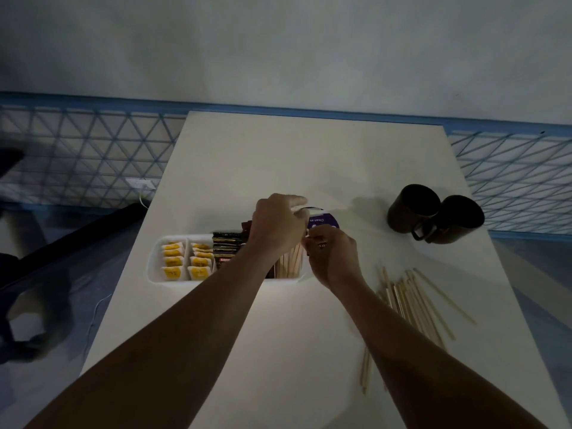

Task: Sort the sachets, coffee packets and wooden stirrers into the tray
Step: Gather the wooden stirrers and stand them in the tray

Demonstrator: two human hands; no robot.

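Tray [153, 267] sits mid-table: yellow sachets [185, 264] fill its two left compartments, dark coffee packets [227, 247] stand next, stirrers [291, 263] upright at the right end. Left hand [277, 226] is curled over the stirrer compartment, right hand [332, 258] just beside it (grip contents of both: cannot tell). Loose stirrers [414, 300] lie on the table [309, 156] further right; two dark mugs [433, 216] stand beyond them.

One white tray [153, 267] is sitting near the table's [309, 156] left edge, showing eight yellow sachets [185, 262] in two rows of four. Two dark mugs [433, 216] are standing toward the right edge. The loose wooden stirrers [414, 301] are lying too overlapped to count; likewise the dark coffee packets [227, 247].
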